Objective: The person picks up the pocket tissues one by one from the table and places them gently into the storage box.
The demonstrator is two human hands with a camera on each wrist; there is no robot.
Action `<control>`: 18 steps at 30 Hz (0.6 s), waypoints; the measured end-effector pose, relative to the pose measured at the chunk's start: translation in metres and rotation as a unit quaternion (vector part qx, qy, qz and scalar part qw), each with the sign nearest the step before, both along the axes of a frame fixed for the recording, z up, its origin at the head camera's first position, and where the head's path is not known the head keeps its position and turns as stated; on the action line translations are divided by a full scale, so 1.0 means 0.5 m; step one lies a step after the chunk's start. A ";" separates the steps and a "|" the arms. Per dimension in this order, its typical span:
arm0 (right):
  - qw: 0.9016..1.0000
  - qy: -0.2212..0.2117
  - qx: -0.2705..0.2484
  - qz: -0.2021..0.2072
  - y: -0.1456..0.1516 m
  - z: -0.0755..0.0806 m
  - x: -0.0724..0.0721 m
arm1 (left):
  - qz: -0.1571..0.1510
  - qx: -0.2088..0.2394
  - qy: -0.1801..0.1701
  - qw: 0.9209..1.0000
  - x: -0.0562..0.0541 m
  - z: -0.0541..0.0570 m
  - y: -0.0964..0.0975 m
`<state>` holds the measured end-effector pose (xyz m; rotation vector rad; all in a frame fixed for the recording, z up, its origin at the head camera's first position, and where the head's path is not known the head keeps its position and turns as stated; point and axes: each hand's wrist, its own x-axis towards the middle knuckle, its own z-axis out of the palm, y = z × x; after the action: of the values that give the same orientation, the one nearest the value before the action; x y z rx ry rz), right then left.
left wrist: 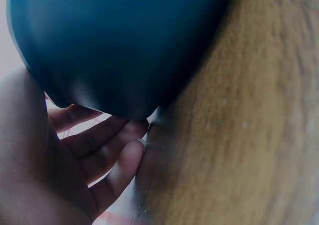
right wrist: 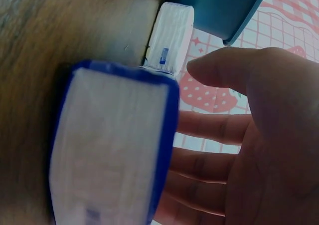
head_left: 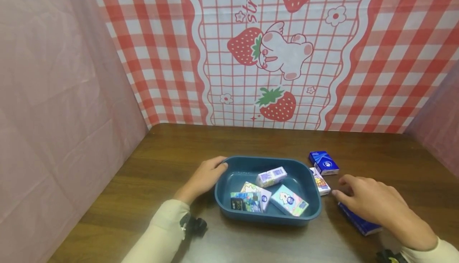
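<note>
A dark teal plastic basin [head_left: 267, 216] stands on the table. In it lie several pocket tissue packs, among them a pale pack [head_left: 271, 176], a blue-green pack [head_left: 246, 202] and a pastel pack [head_left: 289, 200]. My left hand [head_left: 206, 177] holds the basin's left end, thumb at the rim and fingers against the outer wall [left wrist: 114, 50]. To the right of the basin, my right hand [head_left: 373, 199] hovers with loosely bent fingers over a dark blue tissue pack [head_left: 358, 220]. That pack's white end [right wrist: 109, 145] shows large in the right wrist view. Nothing is in this hand.
Beside the basin's right end sits a white patterned tissue pack [head_left: 320, 182], with a blue tissue pack [head_left: 324, 163] behind it. The brown wooden table [head_left: 172, 143] ends at a red-checked strawberry cloth [head_left: 165, 75]. A pale pink curtain [head_left: 64, 95] hangs at the left.
</note>
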<state>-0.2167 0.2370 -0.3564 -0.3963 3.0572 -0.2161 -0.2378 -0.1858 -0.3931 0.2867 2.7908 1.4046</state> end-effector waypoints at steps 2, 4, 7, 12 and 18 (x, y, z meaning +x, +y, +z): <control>1.000 0.000 0.002 0.002 0.000 0.000 0.000 | 0.000 0.002 0.001 1.000 0.001 0.001 0.000; 1.000 -0.002 0.002 0.005 -0.001 0.000 0.001 | 0.000 0.002 0.001 1.000 0.001 0.001 0.000; 1.000 -0.007 0.004 0.009 0.000 -0.001 0.001 | -0.001 0.001 0.000 1.000 -0.001 -0.001 0.000; 1.000 -0.018 0.011 0.008 0.000 -0.001 0.001 | -0.003 0.000 -0.003 1.000 -0.003 -0.003 -0.001; 1.000 -0.017 0.020 0.004 -0.002 -0.003 0.001 | -0.004 0.001 -0.002 1.000 -0.003 -0.002 -0.002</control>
<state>-0.2160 0.2359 -0.3579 -0.3984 3.0217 -0.1579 -0.2391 -0.1866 -0.3940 0.2938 2.7825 1.4051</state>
